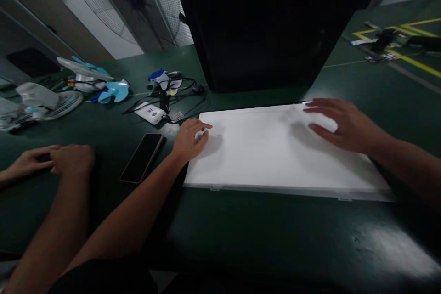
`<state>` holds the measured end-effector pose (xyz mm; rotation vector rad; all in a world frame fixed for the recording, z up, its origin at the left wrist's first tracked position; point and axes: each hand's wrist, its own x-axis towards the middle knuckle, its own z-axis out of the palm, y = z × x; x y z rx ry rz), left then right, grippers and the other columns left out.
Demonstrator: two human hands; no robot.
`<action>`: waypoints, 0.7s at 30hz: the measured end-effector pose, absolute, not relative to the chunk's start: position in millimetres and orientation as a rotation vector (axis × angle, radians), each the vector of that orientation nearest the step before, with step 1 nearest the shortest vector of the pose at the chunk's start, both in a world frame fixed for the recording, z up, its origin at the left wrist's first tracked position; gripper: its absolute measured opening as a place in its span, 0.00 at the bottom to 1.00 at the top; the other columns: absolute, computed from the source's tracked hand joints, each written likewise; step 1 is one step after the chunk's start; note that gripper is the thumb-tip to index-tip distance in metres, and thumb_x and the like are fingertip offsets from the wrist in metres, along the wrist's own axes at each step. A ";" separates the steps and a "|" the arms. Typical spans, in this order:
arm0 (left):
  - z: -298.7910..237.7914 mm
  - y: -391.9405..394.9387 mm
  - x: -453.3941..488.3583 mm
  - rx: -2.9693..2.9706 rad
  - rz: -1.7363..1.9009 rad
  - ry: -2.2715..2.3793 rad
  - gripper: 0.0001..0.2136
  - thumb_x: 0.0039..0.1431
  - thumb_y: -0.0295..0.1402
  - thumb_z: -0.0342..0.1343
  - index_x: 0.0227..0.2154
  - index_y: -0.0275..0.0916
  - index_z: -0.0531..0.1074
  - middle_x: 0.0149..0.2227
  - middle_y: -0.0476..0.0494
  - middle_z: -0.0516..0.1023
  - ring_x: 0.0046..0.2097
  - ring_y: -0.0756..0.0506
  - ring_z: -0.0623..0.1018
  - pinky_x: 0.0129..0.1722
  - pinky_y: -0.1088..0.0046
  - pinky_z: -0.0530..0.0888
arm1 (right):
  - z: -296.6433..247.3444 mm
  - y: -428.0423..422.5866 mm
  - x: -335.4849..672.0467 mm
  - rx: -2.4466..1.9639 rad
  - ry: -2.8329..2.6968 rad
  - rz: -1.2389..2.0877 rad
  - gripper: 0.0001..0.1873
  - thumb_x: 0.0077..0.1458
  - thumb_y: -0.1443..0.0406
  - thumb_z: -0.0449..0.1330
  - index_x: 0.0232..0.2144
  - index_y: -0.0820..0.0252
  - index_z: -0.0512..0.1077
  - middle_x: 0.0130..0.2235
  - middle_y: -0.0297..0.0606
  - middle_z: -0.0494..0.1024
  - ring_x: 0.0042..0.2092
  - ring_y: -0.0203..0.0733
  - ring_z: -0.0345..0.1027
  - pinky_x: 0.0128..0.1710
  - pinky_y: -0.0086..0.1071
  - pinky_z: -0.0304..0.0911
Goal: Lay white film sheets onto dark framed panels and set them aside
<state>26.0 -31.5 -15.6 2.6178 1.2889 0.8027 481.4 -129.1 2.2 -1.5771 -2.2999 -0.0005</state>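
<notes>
A flat white panel with a thin rim and small tabs along its near edge lies on the green table. Over its left end is my left hand, index finger stretched out and thumb apart, with nothing visible in it. My right hand hovers above the panel's right end, fingers spread and a shadow beneath them. Whether the left hand touches the panel's edge I cannot tell.
A phone lies left of my left forearm. Behind it are a white device and tangled cables. A black box-like object stands behind the panel. Another person's hands rest at the left, near small fan parts.
</notes>
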 end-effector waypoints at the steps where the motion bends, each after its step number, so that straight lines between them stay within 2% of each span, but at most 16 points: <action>1: -17.7 -29.1 24.7 2.619 0.816 1.229 0.15 0.64 0.36 0.52 0.46 0.39 0.80 0.44 0.40 0.80 0.50 0.41 0.78 0.55 0.62 0.72 | 4.8 -137.5 465.5 -1.446 -2.433 0.010 0.28 0.68 0.52 0.54 0.63 0.60 0.69 0.66 0.46 0.65 0.68 0.51 0.58 0.70 0.48 0.53; 3: -23.0 -24.2 21.6 2.594 0.834 1.169 0.16 0.65 0.37 0.52 0.50 0.39 0.79 0.54 0.38 0.78 0.57 0.40 0.76 0.60 0.59 0.70 | 3.9 -157.1 430.8 -1.215 -2.617 0.058 0.37 0.64 0.48 0.58 0.69 0.56 0.62 0.69 0.45 0.61 0.69 0.56 0.55 0.69 0.56 0.53; 5: -28.7 -19.5 17.7 2.559 0.850 1.163 0.17 0.66 0.38 0.51 0.52 0.39 0.78 0.60 0.37 0.75 0.62 0.39 0.73 0.64 0.58 0.67 | -2.3 -176.1 398.4 -1.071 -2.700 0.098 0.49 0.59 0.42 0.60 0.74 0.56 0.52 0.72 0.46 0.55 0.71 0.60 0.50 0.70 0.62 0.50; 6: -31.2 -17.4 15.6 2.538 0.850 1.174 0.17 0.67 0.38 0.51 0.52 0.39 0.78 0.62 0.37 0.73 0.64 0.39 0.72 0.66 0.57 0.66 | -6.0 -183.6 385.2 -1.033 -2.721 0.105 0.52 0.59 0.41 0.60 0.75 0.56 0.49 0.72 0.46 0.52 0.72 0.61 0.49 0.71 0.62 0.48; 11: -40.2 -9.5 9.6 2.441 0.725 1.306 0.21 0.66 0.41 0.53 0.56 0.37 0.76 0.67 0.33 0.68 0.68 0.34 0.67 0.69 0.51 0.62 | -16.7 -191.3 364.3 -1.008 -2.766 0.050 0.41 0.66 0.46 0.55 0.73 0.58 0.54 0.73 0.47 0.51 0.73 0.57 0.48 0.70 0.58 0.52; 16: -47.5 -5.3 12.4 2.468 0.588 1.383 0.27 0.64 0.46 0.55 0.63 0.40 0.71 0.75 0.36 0.52 0.73 0.31 0.59 0.69 0.48 0.61 | -15.0 -183.9 380.2 -1.004 -2.746 0.061 0.42 0.66 0.49 0.56 0.74 0.59 0.52 0.72 0.45 0.55 0.71 0.53 0.53 0.70 0.52 0.56; 21: -47.0 -2.9 15.4 2.591 0.395 1.385 0.29 0.68 0.45 0.51 0.67 0.37 0.63 0.73 0.32 0.58 0.72 0.31 0.60 0.70 0.46 0.58 | -17.7 -188.6 383.7 -1.021 -2.751 0.032 0.36 0.67 0.49 0.55 0.71 0.53 0.58 0.72 0.40 0.56 0.70 0.52 0.54 0.67 0.52 0.60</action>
